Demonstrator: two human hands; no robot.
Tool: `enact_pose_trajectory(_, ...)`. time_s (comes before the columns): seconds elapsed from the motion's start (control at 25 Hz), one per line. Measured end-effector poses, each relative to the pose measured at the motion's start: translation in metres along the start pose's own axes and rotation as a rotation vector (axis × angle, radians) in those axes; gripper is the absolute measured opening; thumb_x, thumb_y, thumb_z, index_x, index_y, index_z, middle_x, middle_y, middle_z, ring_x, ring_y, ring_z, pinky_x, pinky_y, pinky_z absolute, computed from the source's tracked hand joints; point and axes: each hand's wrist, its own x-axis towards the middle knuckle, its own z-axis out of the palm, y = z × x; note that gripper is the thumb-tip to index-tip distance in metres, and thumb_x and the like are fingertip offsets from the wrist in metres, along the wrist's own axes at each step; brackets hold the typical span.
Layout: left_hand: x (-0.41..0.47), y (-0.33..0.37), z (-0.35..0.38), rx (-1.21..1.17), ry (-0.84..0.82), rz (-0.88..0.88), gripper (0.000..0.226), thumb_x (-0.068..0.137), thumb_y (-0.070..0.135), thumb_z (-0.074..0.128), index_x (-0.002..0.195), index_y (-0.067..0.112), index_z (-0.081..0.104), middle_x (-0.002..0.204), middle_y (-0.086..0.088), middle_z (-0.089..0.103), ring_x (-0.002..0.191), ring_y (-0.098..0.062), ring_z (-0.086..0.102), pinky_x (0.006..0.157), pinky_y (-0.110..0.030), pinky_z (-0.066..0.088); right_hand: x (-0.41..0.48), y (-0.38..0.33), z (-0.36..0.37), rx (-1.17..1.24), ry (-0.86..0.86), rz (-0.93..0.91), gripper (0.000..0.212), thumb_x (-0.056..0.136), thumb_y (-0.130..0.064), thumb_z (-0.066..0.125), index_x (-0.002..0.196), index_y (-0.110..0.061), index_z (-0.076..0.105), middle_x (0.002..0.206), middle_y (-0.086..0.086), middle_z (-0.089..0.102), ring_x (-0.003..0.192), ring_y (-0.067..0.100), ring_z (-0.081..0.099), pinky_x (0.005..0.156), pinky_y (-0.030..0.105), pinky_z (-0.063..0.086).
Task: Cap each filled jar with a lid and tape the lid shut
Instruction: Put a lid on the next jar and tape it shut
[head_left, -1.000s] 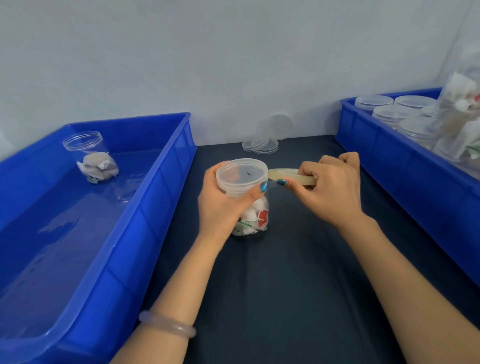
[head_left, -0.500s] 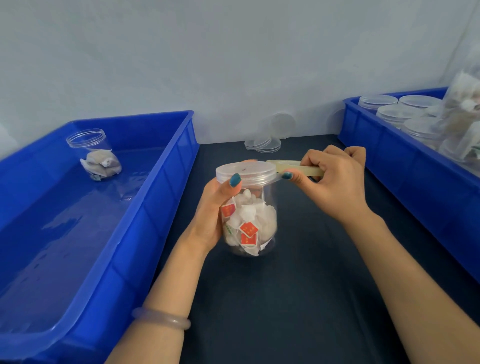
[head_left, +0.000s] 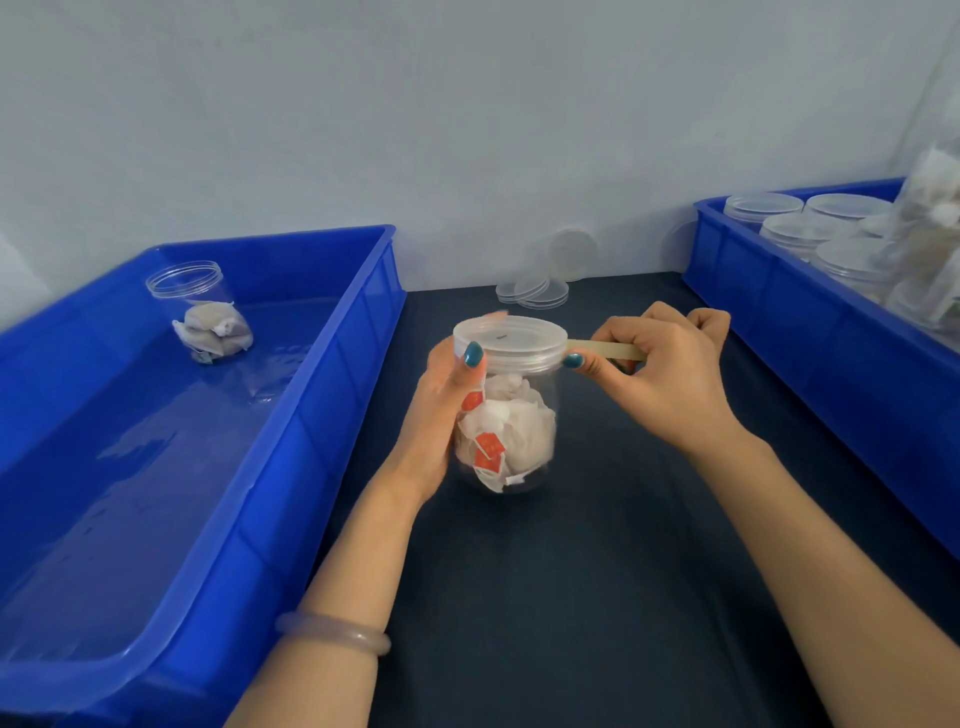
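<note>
taping: left grip (head_left: 447, 410) holds the capped jar (head_left: 506, 436), right grip (head_left: 660, 374) pinches tape (head_left: 605, 351) at the lid (head_left: 509, 338); next, likely wrapping it round.

The left grip (head_left: 441, 415) wraps the jar (head_left: 511, 431), so its fingers (head_left: 497, 315) lie behind the clear wall, with only one tip showing over the lid (head_left: 524, 332). The right grip (head_left: 665, 374) covers most of the tape (head_left: 605, 349), and its thumb hides where the strip meets the lid. A dark speck (head_left: 501, 336) on the lid is too small to name, as is the print on the red tags (head_left: 488, 446). The right bin (head_left: 805, 338) and its blurred jars (head_left: 930, 249) run off the right edge. The left bin (head_left: 311, 441) is cut off at the left and bottom edges.
</note>
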Motion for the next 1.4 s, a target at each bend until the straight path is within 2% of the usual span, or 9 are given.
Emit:
enact_pose_trajectory(0.08, 0.002, -0.003, -0.001, 0.114, 0.083, 0.060, 0.101, 0.056, 0.094, 0.055, 0.143, 0.046, 0.040, 0.136, 0.028, 0.054, 0.128, 0.000, 0.052, 0.104, -0.027, 0.047, -0.001, -0.001, 0.003, -0.025, -0.019, 0.016, 0.057, 0.082, -0.081, 0.044, 0.072, -0.029, 0.065, 0.057, -0.009, 0.048, 0.074, 0.010, 0.045, 0.078, 0.034, 0.018)
enact_pose_trajectory(0.2, 0.003, -0.005, 0.001, 0.123, 0.190, 0.133, 0.091, 0.070, 0.078, 0.062, 0.143, 0.029, 0.040, 0.111, 0.040, 0.062, 0.110, 0.013, 0.059, 0.082, -0.008, 0.049, -0.003, 0.000, 0.004, -0.082, -0.032, 0.040, 0.058, 0.077, -0.080, 0.037, 0.072, -0.028, 0.063, 0.057, -0.009, 0.048, 0.071, 0.013, 0.047, 0.079, 0.036, 0.022)
enact_pose_trajectory(0.28, 0.001, -0.010, 0.005, 0.148, 0.196, 0.129, 0.078, 0.074, 0.069, 0.067, 0.135, 0.027, 0.046, 0.113, 0.031, 0.064, 0.112, 0.009, 0.059, 0.083, -0.011, 0.050, -0.003, -0.003, 0.003, -0.091, -0.034, 0.009, 0.061, 0.077, -0.082, 0.035, 0.072, -0.027, 0.060, 0.056, -0.010, 0.049, 0.062, 0.013, 0.048, 0.078, 0.034, 0.026)
enact_pose_trajectory(0.44, 0.003, -0.013, 0.009, 0.253, 0.203, 0.130, 0.093, 0.055, 0.056, 0.090, 0.131, 0.032, 0.042, 0.125, 0.018, 0.055, 0.115, 0.008, 0.054, 0.089, -0.009, 0.047, -0.004, -0.007, 0.006, -0.090, -0.136, -0.090, 0.062, 0.089, -0.078, 0.031, 0.083, -0.022, 0.056, 0.054, -0.010, 0.047, 0.051, 0.012, 0.045, 0.063, 0.026, 0.028)
enact_pose_trajectory(0.52, 0.007, -0.014, 0.004, 0.251, 0.225, 0.137, 0.092, 0.052, 0.055, 0.090, 0.130, 0.030, 0.048, 0.126, 0.012, 0.058, 0.116, 0.002, 0.056, 0.090, -0.014, 0.049, -0.002, -0.004, 0.003, -0.120, -0.188, -0.139, 0.053, 0.096, -0.064, 0.027, 0.090, -0.020, 0.057, 0.061, -0.008, 0.053, 0.056, 0.015, 0.047, 0.071, 0.032, 0.031)
enact_pose_trajectory(0.68, 0.010, -0.014, -0.005, 0.169, 0.188, 0.092, 0.087, 0.051, 0.048, 0.088, 0.130, 0.032, 0.054, 0.122, 0.017, 0.063, 0.113, 0.003, 0.059, 0.084, -0.012, 0.050, 0.003, 0.004, -0.006, -0.265, -0.137, -0.234, 0.047, 0.101, -0.052, 0.024, 0.089, -0.026, 0.062, 0.079, -0.011, 0.057, 0.064, 0.016, 0.046, 0.078, 0.031, 0.020)
enact_pose_trajectory(0.8, 0.010, -0.014, -0.007, 0.136, 0.125, 0.086, 0.082, 0.053, 0.039, 0.090, 0.127, 0.034, 0.056, 0.117, 0.023, 0.066, 0.113, 0.004, 0.060, 0.083, -0.012, 0.051, 0.004, 0.012, -0.007, -0.377, -0.103, -0.214, 0.064, 0.098, -0.065, 0.017, 0.084, -0.022, 0.062, 0.082, -0.007, 0.056, 0.069, 0.018, 0.046, 0.080, 0.032, 0.019)
enact_pose_trajectory(1.08, 0.008, -0.009, -0.008, 0.039, -0.068, 0.052, 0.097, 0.052, 0.048, 0.093, 0.136, 0.027, 0.051, 0.126, 0.012, 0.066, 0.122, -0.008, 0.059, 0.092, -0.022, 0.052, 0.006, 0.013, -0.007, -0.285, 0.008, -0.171, 0.064, 0.089, -0.073, 0.029, 0.075, -0.018, 0.058, 0.075, -0.004, 0.053, 0.066, 0.022, 0.042, 0.078, 0.033, 0.018)
enact_pose_trajectory(1.4, 0.005, -0.004, -0.014, 0.162, -0.184, 0.057, 0.074, 0.064, 0.042, 0.081, 0.131, 0.033, 0.052, 0.128, 0.020, 0.062, 0.125, -0.002, 0.055, 0.098, -0.021, 0.050, 0.002, 0.007, -0.001, -0.176, 0.011, -0.183, 0.062, 0.087, -0.071, 0.034, 0.085, -0.019, 0.066, 0.082, -0.007, 0.061, 0.072, 0.020, 0.050, 0.078, 0.035, 0.021)
